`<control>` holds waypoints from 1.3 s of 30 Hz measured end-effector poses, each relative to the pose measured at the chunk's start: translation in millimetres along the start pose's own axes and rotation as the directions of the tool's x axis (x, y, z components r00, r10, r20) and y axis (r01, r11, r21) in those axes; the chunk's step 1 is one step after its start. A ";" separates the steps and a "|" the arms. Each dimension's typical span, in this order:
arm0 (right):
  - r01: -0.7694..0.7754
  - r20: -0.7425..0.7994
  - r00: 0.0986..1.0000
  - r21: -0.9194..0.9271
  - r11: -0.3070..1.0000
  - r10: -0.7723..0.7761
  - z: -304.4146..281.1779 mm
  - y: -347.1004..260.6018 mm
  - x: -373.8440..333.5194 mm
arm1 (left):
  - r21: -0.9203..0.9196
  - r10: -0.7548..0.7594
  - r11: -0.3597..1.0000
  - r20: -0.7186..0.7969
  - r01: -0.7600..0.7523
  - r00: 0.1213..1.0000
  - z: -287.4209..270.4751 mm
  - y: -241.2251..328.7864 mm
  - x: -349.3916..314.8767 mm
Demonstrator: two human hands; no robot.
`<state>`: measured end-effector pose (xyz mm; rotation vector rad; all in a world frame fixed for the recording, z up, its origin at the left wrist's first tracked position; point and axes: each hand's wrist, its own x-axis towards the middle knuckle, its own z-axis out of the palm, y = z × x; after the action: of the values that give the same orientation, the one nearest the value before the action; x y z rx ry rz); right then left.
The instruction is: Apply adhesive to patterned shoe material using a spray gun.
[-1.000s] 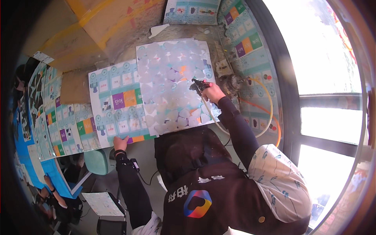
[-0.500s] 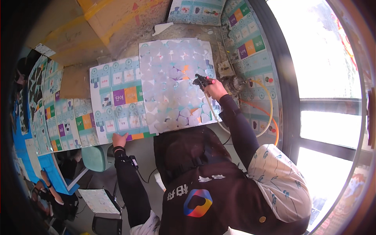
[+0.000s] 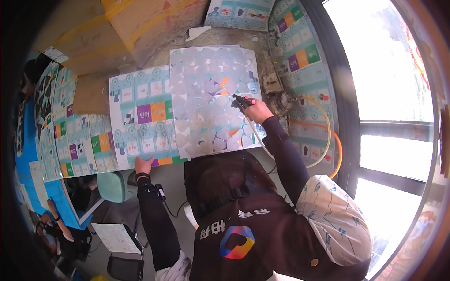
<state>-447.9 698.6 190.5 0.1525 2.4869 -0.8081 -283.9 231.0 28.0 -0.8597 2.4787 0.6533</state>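
Spray gun, gripped in your right hand, over the disc-covered sheet; your left hand at the bench's front edge, grip unclear; cardboard boxes, back-left corner; hoses, right edge.

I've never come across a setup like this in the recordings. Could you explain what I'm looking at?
There's no robot here: a person works with two bare hands. The view comes from a wide fisheye camera on their head, looking down, so straight edges bend near the rim. The right hand grips a black, gun-shaped tool with a pale hose below it. The tool is over a sheet mostly covered with pale, rounded pieces. The left hand touches the near edge of a colourful printed sheet beside it. Cardboard boxes stand beyond.
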 end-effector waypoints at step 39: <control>0.063 0.205 0.971 0.291 0.955 -0.127 21.6 -34.7 -50.4 | -0.010 -0.011 1.000 0.000 0.011 1.000 -1.5 1.3 -2.3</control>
<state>-403.9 660.4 219.1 0.0379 2.1740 -1.1547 -283.5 232.1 30.8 -0.8760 2.4712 0.6622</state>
